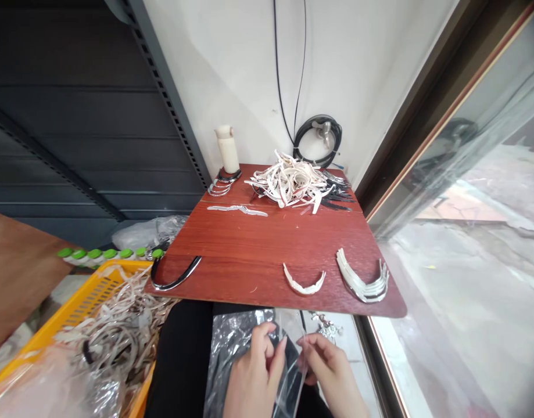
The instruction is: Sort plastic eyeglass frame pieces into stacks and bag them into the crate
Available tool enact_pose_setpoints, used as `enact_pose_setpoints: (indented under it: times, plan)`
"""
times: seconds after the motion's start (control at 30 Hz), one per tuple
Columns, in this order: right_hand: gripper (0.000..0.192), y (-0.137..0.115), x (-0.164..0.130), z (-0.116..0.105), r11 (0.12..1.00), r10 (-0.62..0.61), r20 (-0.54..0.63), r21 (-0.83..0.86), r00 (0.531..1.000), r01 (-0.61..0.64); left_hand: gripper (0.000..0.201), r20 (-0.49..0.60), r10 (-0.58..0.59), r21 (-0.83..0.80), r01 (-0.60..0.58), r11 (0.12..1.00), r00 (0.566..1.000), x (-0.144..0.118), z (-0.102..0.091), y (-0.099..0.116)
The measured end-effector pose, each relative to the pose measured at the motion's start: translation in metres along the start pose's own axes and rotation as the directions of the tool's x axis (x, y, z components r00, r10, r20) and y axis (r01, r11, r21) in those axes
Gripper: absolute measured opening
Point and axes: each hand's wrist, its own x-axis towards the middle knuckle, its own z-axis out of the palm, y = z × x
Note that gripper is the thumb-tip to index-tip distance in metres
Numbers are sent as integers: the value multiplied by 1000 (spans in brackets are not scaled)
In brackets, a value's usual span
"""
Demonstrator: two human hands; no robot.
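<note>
A clear plastic bag (pixel 229 342) lies across the dark-clothed lap, below the front edge of the table. My left hand (pixel 255 374) is over the bag, its thumb and curled fingers gripping the film near the upper edge. The fingertips of my right hand (pixel 330 371) pinch the bag's right edge, a short way from the left hand. Closest on the tabletop are a small curved white strip bundle (pixel 304 287) and, to its right, a larger stack of curved pale strips (pixel 365 287).
On the reddish table (pixel 249 244) are a heap of tangled white strips (pixel 293 180), black strips (pixel 336 191), a flat strip (pixel 237 209), a curved black band (pixel 175 283) and a cream bottle (pixel 227 150). A yellow crate (pixel 35 342) full of strips stands left. Glass (pixel 458 232) borders the right.
</note>
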Motion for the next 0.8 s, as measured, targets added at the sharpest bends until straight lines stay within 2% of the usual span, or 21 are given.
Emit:
enact_pose_setpoints:
  times: [0.13, 0.23, 0.3, 0.43, 0.53, 0.63, 0.8]
  plan:
    - [52, 1, 0, 1, 998, 38, 50, 46, 998, -40, 19, -27, -10, 37, 11, 999, 1000, -6, -6, -1]
    - [52, 1, 0, 5, 995, 53, 87, 76, 995, -59, 21, 95, 72, 93, -81, 992, 993, -11, -3, 1]
    - [51, 0, -1, 8, 993, 55, 85, 95, 995, -63, 30, 153, 130, 131, -151, 980, 980, -15, 3, 3]
    - [49, -4, -2, 11, 990, 56, 103, 120, 993, -68, 36, 60, 247, 262, -254, 931, 967, -23, 14, 5]
    - [49, -4, -2, 8, 994, 37, 97, 96, 995, -46, 34, -16, 325, 399, -292, 869, 946, -30, 16, -4]
    - [49, 1, -1, 2, 998, 33, 120, 51, 992, -39, 30, -31, 288, 388, -254, 886, 957, -35, 17, -15]
    - [47, 4, 0, 3, 999, -2, 204, -39, 979, 10, 40, -30, 104, 234, -94, 968, 994, -37, 24, -17]
